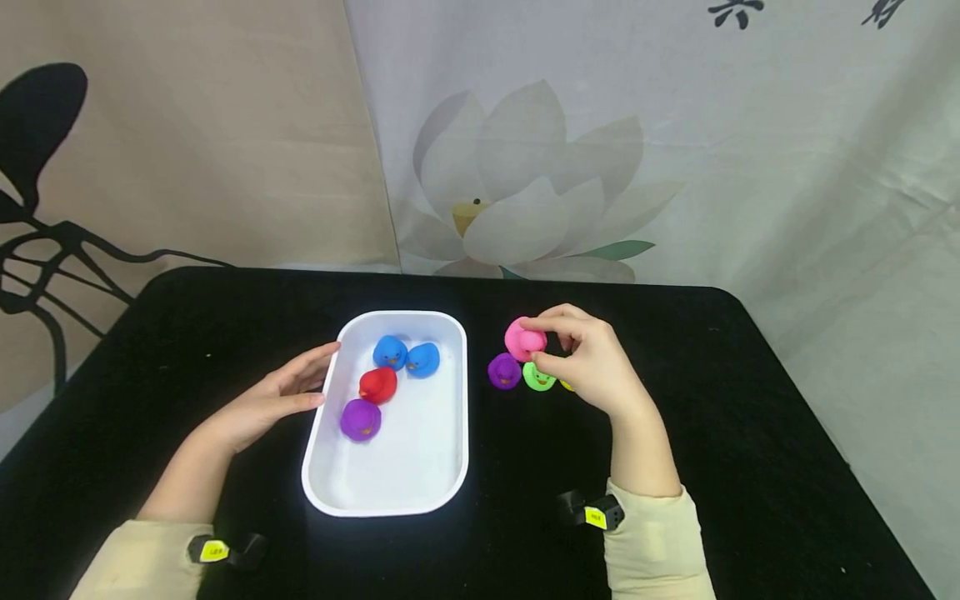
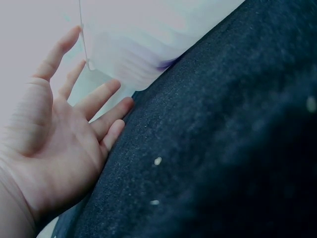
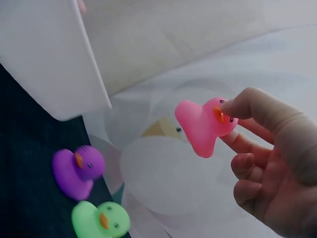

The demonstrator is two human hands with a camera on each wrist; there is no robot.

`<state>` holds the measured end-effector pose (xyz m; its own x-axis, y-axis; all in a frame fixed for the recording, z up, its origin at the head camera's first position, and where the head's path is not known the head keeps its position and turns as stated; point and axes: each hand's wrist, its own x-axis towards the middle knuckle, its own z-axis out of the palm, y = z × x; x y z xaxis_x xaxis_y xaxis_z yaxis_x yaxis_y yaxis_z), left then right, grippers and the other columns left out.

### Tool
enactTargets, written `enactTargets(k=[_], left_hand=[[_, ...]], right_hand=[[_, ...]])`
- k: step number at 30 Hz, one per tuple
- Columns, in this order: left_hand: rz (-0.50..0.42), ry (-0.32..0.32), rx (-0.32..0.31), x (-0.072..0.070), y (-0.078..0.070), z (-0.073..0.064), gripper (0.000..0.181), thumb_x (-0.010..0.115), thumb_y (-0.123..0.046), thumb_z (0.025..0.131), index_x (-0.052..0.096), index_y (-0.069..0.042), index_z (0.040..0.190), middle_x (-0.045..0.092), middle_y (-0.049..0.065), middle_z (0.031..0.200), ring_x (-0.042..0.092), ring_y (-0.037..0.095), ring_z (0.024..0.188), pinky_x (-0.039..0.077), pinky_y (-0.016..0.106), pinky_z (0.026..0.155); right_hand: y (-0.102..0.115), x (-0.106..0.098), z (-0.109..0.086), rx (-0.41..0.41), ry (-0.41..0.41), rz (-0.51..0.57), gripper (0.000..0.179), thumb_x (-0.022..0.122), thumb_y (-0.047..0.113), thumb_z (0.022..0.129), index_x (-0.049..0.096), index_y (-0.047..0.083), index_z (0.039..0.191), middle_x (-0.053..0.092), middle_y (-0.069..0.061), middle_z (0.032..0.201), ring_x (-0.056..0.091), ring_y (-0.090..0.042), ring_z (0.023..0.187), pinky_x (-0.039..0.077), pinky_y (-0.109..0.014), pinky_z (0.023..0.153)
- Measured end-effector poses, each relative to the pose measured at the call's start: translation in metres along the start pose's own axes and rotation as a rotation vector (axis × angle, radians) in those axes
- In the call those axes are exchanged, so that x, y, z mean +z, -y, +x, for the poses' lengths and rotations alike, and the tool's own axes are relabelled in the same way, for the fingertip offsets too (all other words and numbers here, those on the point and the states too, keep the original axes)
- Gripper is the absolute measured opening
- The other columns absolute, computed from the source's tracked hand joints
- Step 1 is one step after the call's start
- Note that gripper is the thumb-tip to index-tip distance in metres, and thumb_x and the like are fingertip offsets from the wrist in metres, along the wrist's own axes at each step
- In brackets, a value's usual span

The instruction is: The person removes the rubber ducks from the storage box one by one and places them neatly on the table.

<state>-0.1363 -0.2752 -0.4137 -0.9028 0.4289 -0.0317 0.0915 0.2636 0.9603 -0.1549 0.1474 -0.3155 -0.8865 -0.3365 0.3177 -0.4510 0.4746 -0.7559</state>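
Above the black table, the right hand pinches a pink duck; leftward of it, the tray touches the spread left hand.

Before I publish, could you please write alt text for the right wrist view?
The right hand pinches a pink duck by its head; at lower left, a purple duck and a green duck sit on a black tabletop near a white tray.
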Motion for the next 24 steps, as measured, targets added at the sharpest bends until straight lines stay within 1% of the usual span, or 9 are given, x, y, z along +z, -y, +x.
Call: enactTargets(k=[4,9,16,20,24], left_hand=[[0.0,0.0,-0.001,0.0,0.0,0.0,0.068,0.06,-0.018,0.091,0.027,-0.016,0.15,0.027,0.012,0.151,0.03,0.044,0.132,0.042,0.059,0.093],[0.0,-0.002,-0.002,0.0,0.0,0.0,0.069,0.06,-0.017,0.091,0.027,-0.016,0.15,0.027,0.012,0.151,0.03,0.045,0.131,0.043,0.058,0.092],[-0.003,-0.004,0.003,0.0,-0.001,-0.001,0.068,0.06,-0.017,0.091,0.027,-0.016,0.15,0.028,0.012,0.15,0.031,0.044,0.131,0.043,0.058,0.092],[-0.005,-0.004,0.004,0.0,-0.001,-0.001,0.068,0.06,-0.017,0.09,0.027,-0.016,0.15,0.028,0.011,0.15,0.031,0.044,0.131,0.044,0.057,0.092],[-0.006,-0.001,0.001,0.0,-0.001,-0.001,0.068,0.06,-0.018,0.091,0.027,-0.016,0.15,0.027,0.012,0.151,0.03,0.044,0.131,0.043,0.058,0.092]], right_hand=[[-0.007,-0.013,-0.004,0.016,-0.01,-0.003,0.033,0.073,0.001,0.079,0.073,0.01,0.111,0.062,0.001,0.099,0.046,-0.024,0.079,0.039,-0.031,0.058],[-0.016,-0.027,-0.01,0.045,-0.017,-0.012,0.034,0.07,-0.002,0.079,0.073,0.01,0.11,0.061,0.001,0.098,0.045,-0.029,0.08,0.036,-0.032,0.059],[-0.03,-0.044,-0.018,0.066,-0.032,-0.057,0.03,0.073,0.0,0.08,0.073,0.008,0.109,0.062,-0.002,0.097,0.044,-0.025,0.08,0.037,-0.031,0.058],[-0.036,-0.051,-0.022,0.084,-0.035,-0.09,0.029,0.072,-0.001,0.08,0.072,0.006,0.109,0.061,-0.005,0.098,0.043,-0.028,0.082,0.037,-0.031,0.06],[-0.041,-0.056,-0.026,0.108,-0.026,-0.117,0.029,0.069,-0.003,0.081,0.072,0.005,0.108,0.06,-0.006,0.098,0.043,-0.027,0.083,0.038,-0.031,0.061]])
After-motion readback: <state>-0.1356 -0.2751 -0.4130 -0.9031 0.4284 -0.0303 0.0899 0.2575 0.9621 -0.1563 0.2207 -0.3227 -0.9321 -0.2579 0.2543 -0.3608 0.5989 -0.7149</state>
